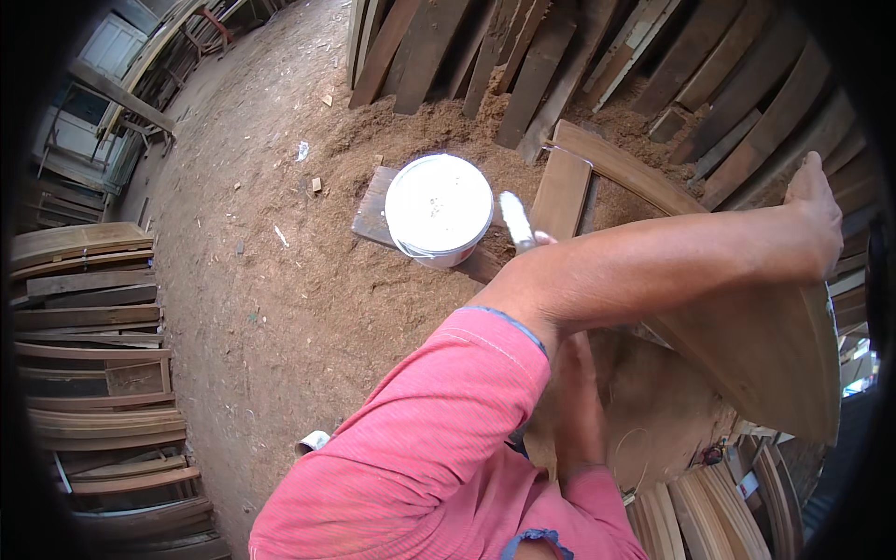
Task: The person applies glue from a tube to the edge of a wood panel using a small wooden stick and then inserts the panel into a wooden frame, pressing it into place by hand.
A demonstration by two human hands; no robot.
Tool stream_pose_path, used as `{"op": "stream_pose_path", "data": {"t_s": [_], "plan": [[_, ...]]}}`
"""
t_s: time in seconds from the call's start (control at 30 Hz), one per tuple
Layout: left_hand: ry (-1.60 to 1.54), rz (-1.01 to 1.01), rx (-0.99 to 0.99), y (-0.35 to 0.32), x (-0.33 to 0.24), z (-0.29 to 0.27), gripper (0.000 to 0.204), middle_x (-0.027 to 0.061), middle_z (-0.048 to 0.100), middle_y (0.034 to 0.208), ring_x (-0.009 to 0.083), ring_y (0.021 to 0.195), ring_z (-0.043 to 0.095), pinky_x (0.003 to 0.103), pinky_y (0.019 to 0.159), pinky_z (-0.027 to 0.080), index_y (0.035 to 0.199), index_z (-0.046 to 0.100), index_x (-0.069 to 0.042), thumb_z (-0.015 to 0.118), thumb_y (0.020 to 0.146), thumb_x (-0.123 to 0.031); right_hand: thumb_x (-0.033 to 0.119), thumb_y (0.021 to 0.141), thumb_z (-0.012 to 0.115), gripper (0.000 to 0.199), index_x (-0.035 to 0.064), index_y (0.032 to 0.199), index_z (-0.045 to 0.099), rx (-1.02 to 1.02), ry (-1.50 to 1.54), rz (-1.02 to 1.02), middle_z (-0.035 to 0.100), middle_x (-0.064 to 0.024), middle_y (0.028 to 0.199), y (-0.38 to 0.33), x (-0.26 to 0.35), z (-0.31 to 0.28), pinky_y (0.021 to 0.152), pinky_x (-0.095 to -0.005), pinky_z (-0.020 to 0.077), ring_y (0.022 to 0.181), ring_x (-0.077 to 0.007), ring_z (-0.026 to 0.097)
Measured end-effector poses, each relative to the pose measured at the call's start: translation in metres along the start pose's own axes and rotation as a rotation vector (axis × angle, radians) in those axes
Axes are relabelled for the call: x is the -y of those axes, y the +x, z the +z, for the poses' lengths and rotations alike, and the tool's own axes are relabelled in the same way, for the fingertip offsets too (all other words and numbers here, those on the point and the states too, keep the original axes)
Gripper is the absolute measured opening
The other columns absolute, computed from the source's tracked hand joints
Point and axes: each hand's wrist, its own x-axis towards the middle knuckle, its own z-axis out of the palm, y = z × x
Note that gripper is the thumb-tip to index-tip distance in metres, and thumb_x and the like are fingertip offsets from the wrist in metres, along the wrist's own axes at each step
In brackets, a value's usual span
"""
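My left forearm reaches across to the far right, over a brown wooden panel [775, 350]. My left hand [817, 219] is at the panel's upper right edge, fingers stretched out; whether it presses on the wood is hidden. My right hand [543, 240] shows only at its fingertips above my left arm, closed around a brush-like tool [514, 217] with a white-coated end. Just left of the tool stands a white bucket [439, 205] of white stuff, its wire handle down. The bucket rests on a short wooden board [371, 213].
Dark planks [532, 79] lean along the far side. Stacked wooden pieces [98, 373] line the left. A narrow wooden piece [562, 191] lies near the tool. Sawdust and wood scraps cover the ground [252, 280]. More boards [695, 513] stand at lower right.
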Motion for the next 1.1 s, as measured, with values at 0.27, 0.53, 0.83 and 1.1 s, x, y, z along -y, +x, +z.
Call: {"op": "stream_pose_path", "data": {"t_s": [0.27,0.53,0.83,1.1], "plan": [[0.069,-0.019,-0.068,-0.038,0.003,-0.012,0.021,-0.0010,0.072,0.109,0.0234,0.108,0.065,0.045,0.093,0.041,0.106,0.076,-0.025,0.063,0.090,-0.027,0.019,0.088,0.070,0.022,0.0024,0.103,0.065,0.044,-0.704,-0.330,0.067,-0.0102,0.109,0.023,0.050,0.087,0.088,-0.0431,0.0495,0.100,-0.0232,0.063],[0.132,-0.030,-0.237,-0.042,0.003,-0.001,0.020,0.0088,0.073,0.101,0.0287,0.099,0.068,0.045,0.085,0.046,0.096,0.076,-0.015,0.060,0.085,-0.020,0.008,0.088,0.063,0.028,-0.0031,0.114,0.063,-0.153,-0.562,-0.540,0.063,-0.0162,0.092,-0.031,0.013,0.020,0.086,-0.0403,0.0501,0.092,-0.0283,0.061],[0.319,-0.109,-0.188,0.001,-0.036,0.005,0.018,0.0160,0.072,0.096,0.0312,0.100,0.068,0.048,0.084,0.048,0.088,0.074,-0.010,0.060,0.079,-0.016,0.015,0.084,0.071,0.034,-0.0028,0.112,0.065,-0.445,-0.339,0.042,0.071,-0.0127,0.082,-0.201,-0.052,-0.178,0.070,-0.0329,0.0538,0.074,-0.0183,0.068],[0.505,-0.345,-0.144,-0.016,-0.031,0.015,0.013,0.0076,0.067,0.101,0.0360,0.097,0.061,0.050,0.084,0.048,0.097,0.065,-0.016,0.059,0.090,-0.025,0.018,0.092,0.064,0.022,-0.0015,0.102,0.063,-0.724,-0.442,0.179,0.069,-0.0113,0.079,-0.396,-0.146,-0.306,0.070,-0.0314,0.0526,0.074,-0.0174,0.067]]}}
